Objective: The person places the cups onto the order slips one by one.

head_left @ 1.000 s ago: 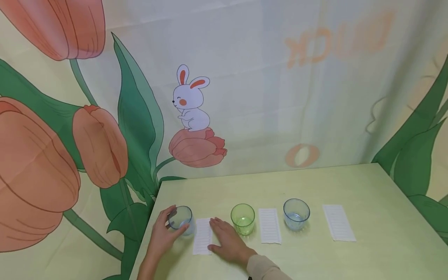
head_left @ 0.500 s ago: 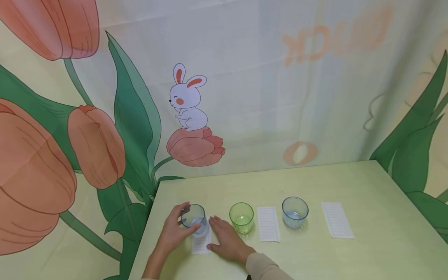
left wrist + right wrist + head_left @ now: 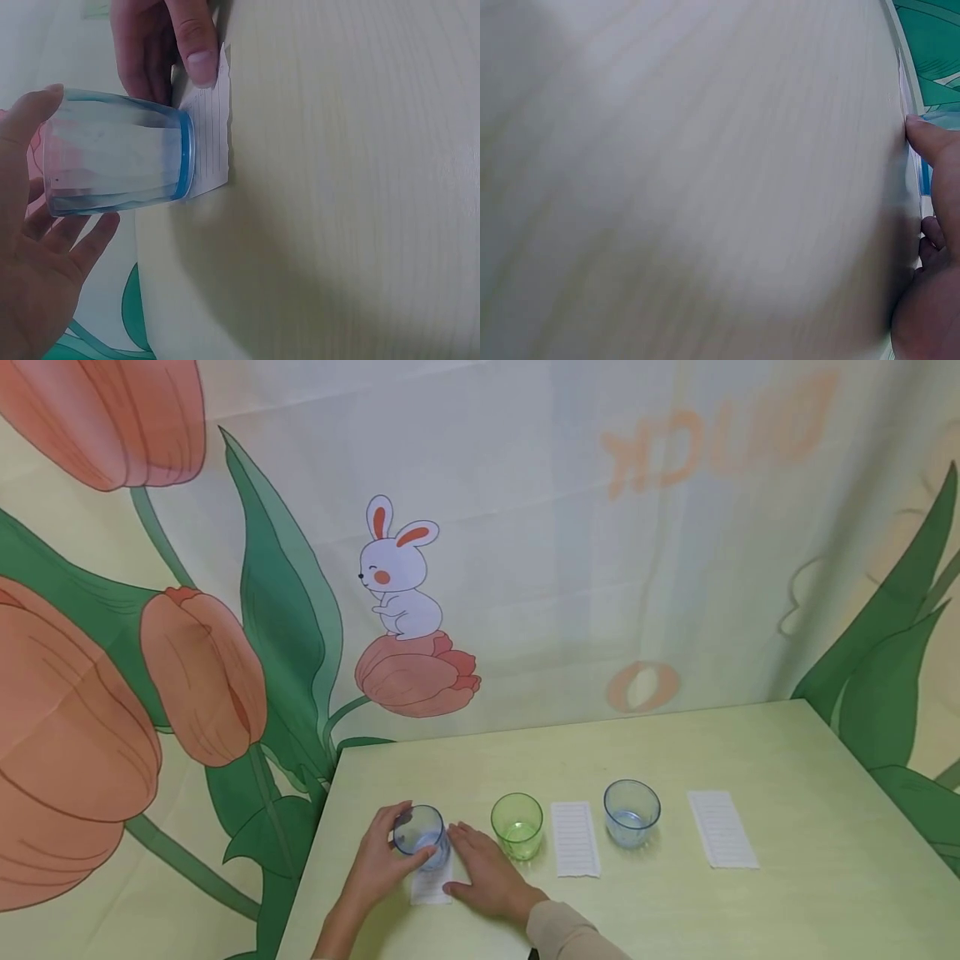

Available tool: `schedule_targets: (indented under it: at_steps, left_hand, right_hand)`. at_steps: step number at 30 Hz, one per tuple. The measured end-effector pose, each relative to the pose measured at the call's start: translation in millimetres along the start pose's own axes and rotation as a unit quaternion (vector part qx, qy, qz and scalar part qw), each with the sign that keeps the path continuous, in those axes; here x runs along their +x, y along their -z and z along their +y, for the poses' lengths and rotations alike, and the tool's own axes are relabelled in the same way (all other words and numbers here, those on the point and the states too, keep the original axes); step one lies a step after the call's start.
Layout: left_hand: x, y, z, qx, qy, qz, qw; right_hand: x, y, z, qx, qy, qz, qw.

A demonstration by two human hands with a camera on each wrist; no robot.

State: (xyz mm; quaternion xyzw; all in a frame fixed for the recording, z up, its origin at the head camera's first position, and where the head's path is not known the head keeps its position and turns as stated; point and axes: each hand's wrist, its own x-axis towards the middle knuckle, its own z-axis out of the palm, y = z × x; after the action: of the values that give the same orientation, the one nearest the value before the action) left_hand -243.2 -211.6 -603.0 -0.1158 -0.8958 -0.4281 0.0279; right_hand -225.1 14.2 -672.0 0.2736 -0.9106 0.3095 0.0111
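Observation:
My left hand (image 3: 378,860) grips a clear blue glass cup (image 3: 420,835) by its sides, thumb on the near side and fingers behind. The cup stands upright over a white lined paper slip (image 3: 431,889), its blue base (image 3: 185,154) at the paper in the left wrist view. Flat on the slip's right edge, my right hand (image 3: 487,877) presses with straight fingers, its thumb (image 3: 201,64) on the paper. Just right of that hand is a green glass cup (image 3: 517,828). The right wrist view shows mostly tabletop, with part of the right hand (image 3: 937,217) at its edge.
Further right on the pale table (image 3: 660,910) lie a second lined slip (image 3: 575,839), another blue glass cup (image 3: 632,814) and a third slip (image 3: 723,829). Behind the table hangs a curtain (image 3: 540,568) printed with tulips and a rabbit.
My left hand has carried the blue cup rightward, from beside the left slip to over it, then slightly lower. The right hand has stayed on the slip.

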Motion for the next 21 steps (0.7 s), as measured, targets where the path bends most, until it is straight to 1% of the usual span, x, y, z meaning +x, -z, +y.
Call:
schedule_targets:
  at_steps: [4, 10, 16, 21]
  left_hand:
    - [0.7, 0.7, 0.7, 0.003, 0.007, -0.003, 1.0]
    - [-0.4, 1.7, 0.6, 0.015, 0.001, 0.0, 0.9999]
    - [-1.8, 2.9, 1.9, 0.011, 0.001, 0.003, 0.9999]
    - [-2.4, 2.6, 0.0, 0.011, 0.001, 0.004, 0.9999]
  right_hand:
    - [0.7, -0.2, 0.5, -0.003, 0.002, 0.0, 1.0]
    - [0.9, -0.3, 0.2, -0.007, 0.0, -0.003, 1.0]
    - [1.7, -1.2, 0.7, -0.006, 0.001, 0.001, 1.0]
    - [1.9, -2.0, 1.6, -0.007, 0.006, 0.007, 0.9999]
